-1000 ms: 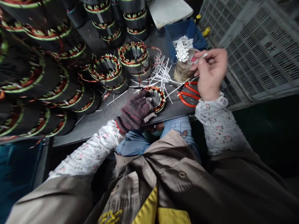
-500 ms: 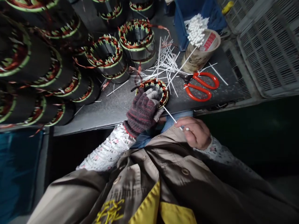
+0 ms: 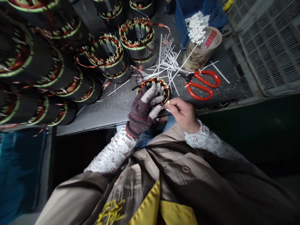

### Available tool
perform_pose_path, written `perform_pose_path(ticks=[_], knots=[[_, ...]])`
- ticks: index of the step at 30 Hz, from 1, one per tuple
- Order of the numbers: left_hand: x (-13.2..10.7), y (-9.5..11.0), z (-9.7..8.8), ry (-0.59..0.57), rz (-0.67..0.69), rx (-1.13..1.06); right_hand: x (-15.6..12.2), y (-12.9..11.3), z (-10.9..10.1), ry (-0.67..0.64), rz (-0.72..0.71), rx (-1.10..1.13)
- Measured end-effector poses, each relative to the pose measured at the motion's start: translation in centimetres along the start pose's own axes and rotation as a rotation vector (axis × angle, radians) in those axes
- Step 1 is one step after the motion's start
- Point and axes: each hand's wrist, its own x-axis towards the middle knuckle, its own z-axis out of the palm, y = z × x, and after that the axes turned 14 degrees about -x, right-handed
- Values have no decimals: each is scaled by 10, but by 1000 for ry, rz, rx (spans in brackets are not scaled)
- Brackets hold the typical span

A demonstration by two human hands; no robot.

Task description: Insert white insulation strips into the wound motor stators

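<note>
Right hand [image 3: 184, 114], pinching a white stick [image 3: 168, 102], has moved to the stator [image 3: 166, 88] the left hand [image 3: 142, 109] grasps.

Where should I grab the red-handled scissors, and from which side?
Probably by the red loop handles, coming from the right: the loops lie flat on the table and face that way, while the dark blades point left, toward the scattered white sticks.

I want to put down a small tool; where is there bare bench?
Bare bench lies between the stacked stators and the gloved left hand, along the front edge, with loose sticks behind. A smaller patch, beside one stick, lies between the scissors and the crate. The stick pile crowds the middle, between two upright stators and the cup.
</note>
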Motion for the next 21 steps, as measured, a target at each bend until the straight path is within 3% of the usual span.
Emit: perform_pose_path(ticks=[4, 8, 12, 17, 21], knots=[[2, -1, 1, 138, 68, -122, -2, -5, -5, -7, 105, 28], [6, 1, -3, 117, 60, -102, -1, -13, -17, -84, 58, -14], [6, 4, -6, 96, 78, -35, 5, -11, -13, -60, -31, -142], [8, 2, -8, 35, 96, -2, 11, -1, -5, -68, -22, -231], [9, 1, -7, 43, 153, 26, 14, -9, -8, -92, -8, -256]])
